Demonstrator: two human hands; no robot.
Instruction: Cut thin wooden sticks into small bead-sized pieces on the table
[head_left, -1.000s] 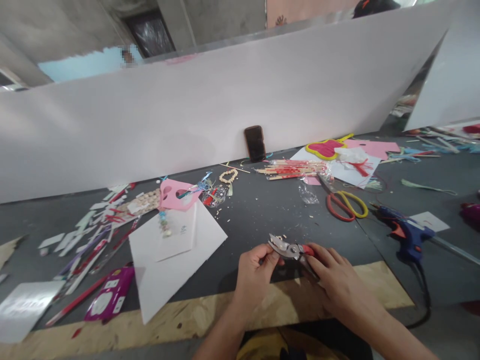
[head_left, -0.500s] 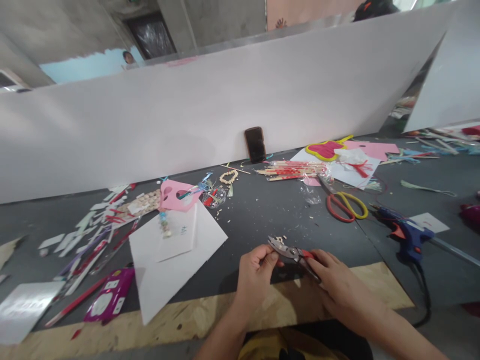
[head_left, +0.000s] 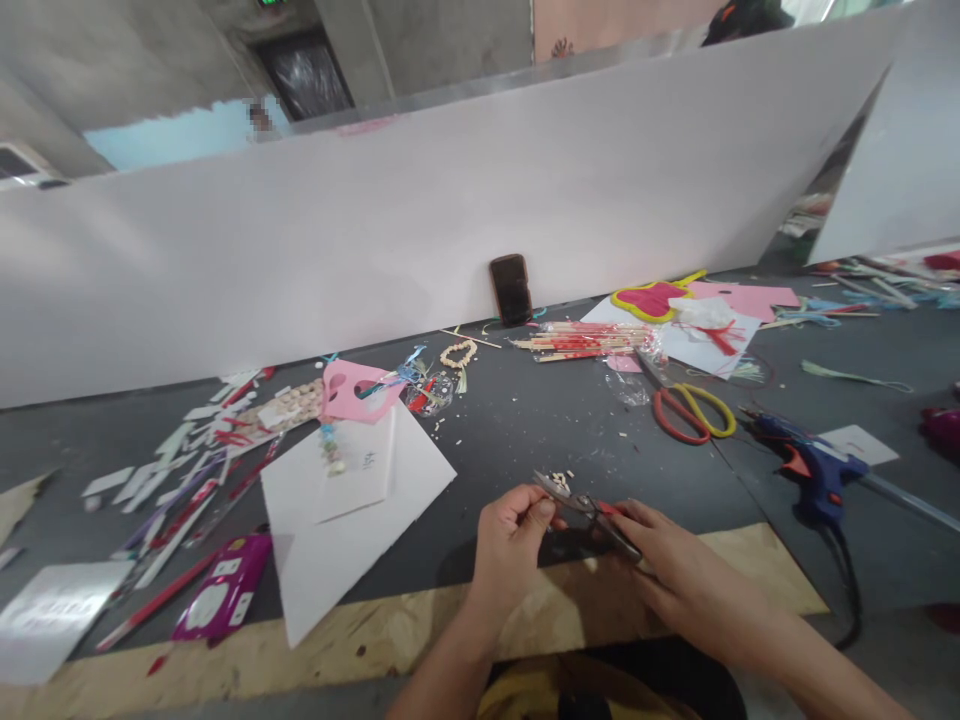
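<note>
In my right hand [head_left: 667,550] is a pair of pruning shears [head_left: 579,503] with red on the handles, its metal blades pointing left. My left hand [head_left: 508,535] is closed in a pinch right at the blade tips. Whatever lies between its thumb and fingers is hidden. Just beyond the blades, small pale cut pieces [head_left: 562,482] are scattered on the dark tabletop. Both hands are near the table's front edge, over a tan board strip [head_left: 555,610].
Scissors [head_left: 694,413] and a blue glue gun [head_left: 814,465] with its cord lie to the right. Bagged sticks [head_left: 581,341] and a phone [head_left: 511,289] are at the back, against a white partition [head_left: 360,240]. White card [head_left: 315,570] and a purple packet [head_left: 225,590] lie left.
The shears' handle and my right hand have shifted slightly left, towards my left hand. My left hand stays pinched at the blades.
</note>
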